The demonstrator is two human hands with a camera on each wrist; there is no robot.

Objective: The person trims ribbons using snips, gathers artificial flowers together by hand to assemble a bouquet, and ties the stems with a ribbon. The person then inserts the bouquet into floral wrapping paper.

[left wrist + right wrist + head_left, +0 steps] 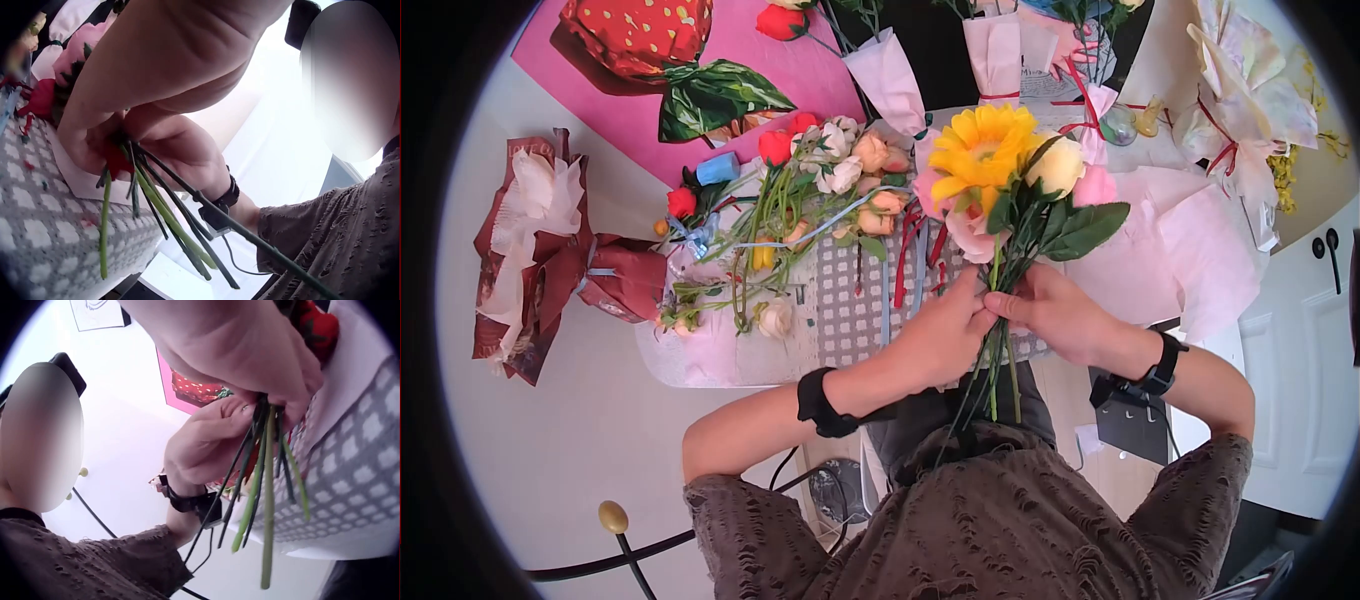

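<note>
A bouquet of flowers stands upright between both hands, with a yellow sunflower (983, 152), a cream rose (1056, 166), pink blooms and dark green leaves (1083, 232). My left hand (943, 332) grips the bundled stems from the left. Opposite it, my right hand (1062, 312) holds the same bundle just below the leaves, thumbs close together. Stem ends (181, 219) of uneven length fan out beneath the hands in both wrist views. Something red (119, 161) shows among the stems under the left hand in the left wrist view.
Loose roses (840, 170) and cut stems lie on the table to the left, near a dark red wrapped bouquet (550, 260). Pink wrapping paper (1165, 245) spreads at the right. Wrapped bouquets (993, 55) stand along the back, and red ribbon (908, 250) lies on the grey-white patterned cloth (850, 310).
</note>
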